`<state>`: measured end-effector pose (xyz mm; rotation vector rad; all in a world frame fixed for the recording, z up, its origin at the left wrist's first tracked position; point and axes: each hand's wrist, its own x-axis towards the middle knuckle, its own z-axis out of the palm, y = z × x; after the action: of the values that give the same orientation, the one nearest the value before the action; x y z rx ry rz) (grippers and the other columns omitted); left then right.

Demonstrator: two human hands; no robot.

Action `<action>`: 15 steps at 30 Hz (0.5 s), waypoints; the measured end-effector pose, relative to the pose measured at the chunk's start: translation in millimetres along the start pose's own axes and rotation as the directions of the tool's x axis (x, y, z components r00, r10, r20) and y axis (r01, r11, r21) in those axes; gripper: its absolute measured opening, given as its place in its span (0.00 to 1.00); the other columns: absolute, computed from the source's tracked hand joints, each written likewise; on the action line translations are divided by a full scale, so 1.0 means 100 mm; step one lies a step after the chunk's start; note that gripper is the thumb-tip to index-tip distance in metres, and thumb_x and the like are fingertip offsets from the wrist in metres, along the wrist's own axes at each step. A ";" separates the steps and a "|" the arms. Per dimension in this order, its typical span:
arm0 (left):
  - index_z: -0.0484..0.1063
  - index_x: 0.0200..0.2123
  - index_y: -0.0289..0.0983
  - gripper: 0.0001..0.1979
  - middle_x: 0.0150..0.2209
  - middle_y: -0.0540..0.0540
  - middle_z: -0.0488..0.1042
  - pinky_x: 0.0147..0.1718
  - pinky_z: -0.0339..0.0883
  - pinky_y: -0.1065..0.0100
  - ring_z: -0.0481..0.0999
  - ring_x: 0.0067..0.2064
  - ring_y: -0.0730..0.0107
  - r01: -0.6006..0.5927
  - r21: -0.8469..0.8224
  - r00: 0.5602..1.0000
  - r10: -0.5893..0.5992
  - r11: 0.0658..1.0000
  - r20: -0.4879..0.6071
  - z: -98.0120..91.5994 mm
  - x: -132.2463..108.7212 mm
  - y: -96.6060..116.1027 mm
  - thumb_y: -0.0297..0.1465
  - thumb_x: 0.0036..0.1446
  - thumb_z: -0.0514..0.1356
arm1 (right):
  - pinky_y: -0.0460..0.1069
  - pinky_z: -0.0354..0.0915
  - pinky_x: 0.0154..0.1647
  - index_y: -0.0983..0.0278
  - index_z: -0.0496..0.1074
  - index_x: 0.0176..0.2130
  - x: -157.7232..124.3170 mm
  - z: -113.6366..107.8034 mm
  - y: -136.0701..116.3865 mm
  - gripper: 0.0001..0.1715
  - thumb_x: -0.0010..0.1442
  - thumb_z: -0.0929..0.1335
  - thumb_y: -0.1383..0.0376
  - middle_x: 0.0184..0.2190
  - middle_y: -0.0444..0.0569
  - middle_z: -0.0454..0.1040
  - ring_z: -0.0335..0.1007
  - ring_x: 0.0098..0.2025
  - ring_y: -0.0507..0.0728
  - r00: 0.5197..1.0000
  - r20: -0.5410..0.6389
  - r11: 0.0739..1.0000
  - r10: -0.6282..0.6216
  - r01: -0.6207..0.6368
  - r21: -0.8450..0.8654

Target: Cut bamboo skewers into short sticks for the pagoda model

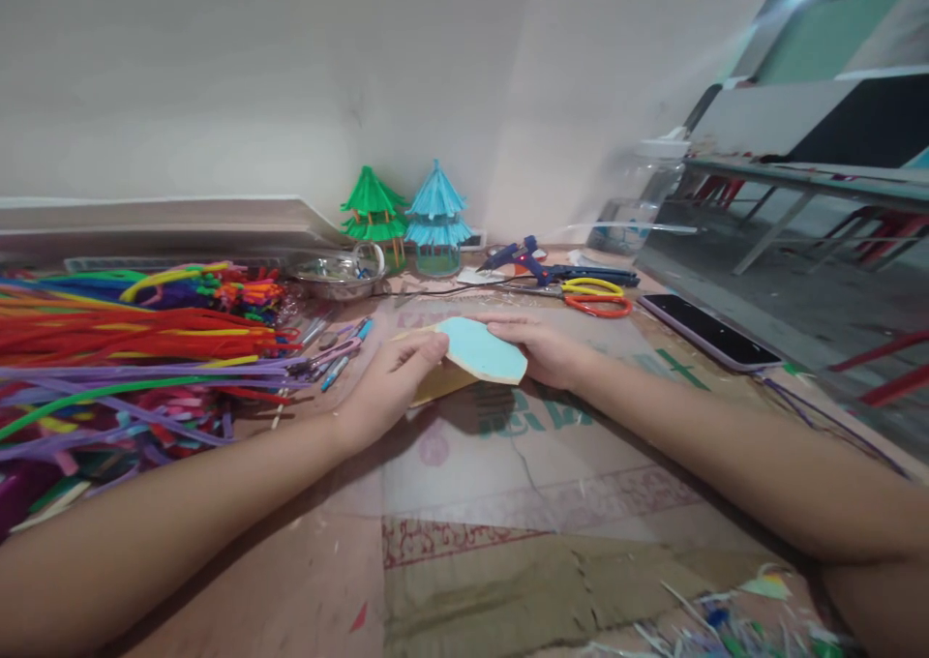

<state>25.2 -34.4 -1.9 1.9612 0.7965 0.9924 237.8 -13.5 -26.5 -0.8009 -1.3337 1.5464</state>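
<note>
Blue piece point(486, 348) gripped from two sides

Over the counter point(319, 542), the left hand point(399, 373) pinches its left edge, the right hand point(544, 350) curls round its right side; pipe cleaners point(145, 334) lie at its 9 o'clock, a phone point(709, 332) at 3

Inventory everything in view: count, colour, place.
Cut piece: one, light blue, centre
Yellowish piece: one visible, beneath it
Pipe cleaners: uncountable, multicoloured, left
Pagoda-shaped models: two, green and blue, back
Dish: one, silver, back left
Pens: several, partly blue, left
Glue gun: one, blue, back
Pliers-like tool: one, dark blue, beside it
Scissors: one pair, yellow and orange handles, right
Phone: one, black screen, right
Jar: one, clear, back right
Cardboard: uncounted, brown, front
Scraps: many, mixed, front right
Far table: one, grey, right
Red furniture: uncounted, far right
Left hand: one, piece's left
Right hand: one, piece's right
</note>
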 end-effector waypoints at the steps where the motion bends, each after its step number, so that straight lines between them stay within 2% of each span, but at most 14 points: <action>1: 0.77 0.33 0.36 0.24 0.41 0.44 0.80 0.47 0.67 0.62 0.75 0.45 0.57 0.007 0.000 1.000 -0.007 1.000 0.012 0.00 0.00 0.00 0.50 0.60 0.54 | 0.48 0.69 0.35 0.64 0.76 0.45 -0.01 0.02 -0.03 0.20 0.52 0.72 0.61 0.36 0.49 0.78 0.72 0.35 0.54 0.998 -0.058 0.999 -0.040 0.042 0.030; 4: 0.76 0.30 0.38 0.20 0.39 0.46 0.79 0.45 0.67 0.63 0.75 0.43 0.59 0.009 0.050 1.000 -0.010 0.999 0.017 0.01 0.01 0.00 0.48 0.59 0.56 | 0.47 0.69 0.35 0.62 0.74 0.44 -0.03 0.07 -0.13 0.21 0.51 0.74 0.58 0.38 0.48 0.77 0.71 0.37 0.54 0.954 -0.241 0.977 -0.178 0.200 0.069; 7: 0.74 0.29 0.38 0.20 0.33 0.47 0.77 0.39 0.68 0.65 0.73 0.38 0.62 0.038 0.083 0.999 -0.034 0.996 -0.039 0.02 0.01 -0.04 0.48 0.60 0.54 | 0.46 0.65 0.26 0.61 0.72 0.46 -0.09 0.13 -0.17 0.26 0.53 0.72 0.48 0.34 0.47 0.73 0.69 0.31 0.53 0.932 -0.246 0.962 -0.268 0.270 -0.023; 9: 0.73 0.30 0.38 0.21 0.31 0.47 0.75 0.37 0.67 0.65 0.73 0.36 0.63 0.050 0.084 0.997 -0.045 0.995 -0.066 0.01 0.01 -0.06 0.49 0.60 0.54 | 0.45 0.61 0.20 0.61 0.70 0.45 -0.14 0.19 -0.17 0.29 0.52 0.71 0.45 0.29 0.45 0.70 0.64 0.25 0.51 0.944 -0.193 0.962 -0.268 0.251 -0.109; 11: 0.73 0.29 0.37 0.22 0.31 0.47 0.75 0.37 0.67 0.66 0.72 0.36 0.64 0.044 0.085 0.998 -0.039 0.995 -0.057 0.01 0.01 -0.07 0.49 0.60 0.54 | 0.45 0.57 0.17 0.61 0.68 0.44 -0.18 0.26 -0.17 0.27 0.51 0.73 0.48 0.24 0.41 0.66 0.59 0.20 0.49 0.958 -0.166 0.966 -0.236 0.213 -0.146; 15: 0.71 0.29 0.37 0.19 0.30 0.48 0.73 0.34 0.67 0.68 0.71 0.34 0.66 0.021 0.107 0.999 -0.017 0.994 -0.040 0.02 0.00 -0.04 0.47 0.58 0.57 | 0.44 0.54 0.13 0.62 0.65 0.38 -0.21 0.33 -0.19 0.16 0.53 0.71 0.58 0.18 0.37 0.62 0.51 0.15 0.46 0.981 -0.158 0.994 -0.112 0.111 -0.018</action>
<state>26.2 -33.1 -5.7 2.0266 0.9052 0.9977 219.9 -45.3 -2.9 -0.8232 -1.2481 1.3612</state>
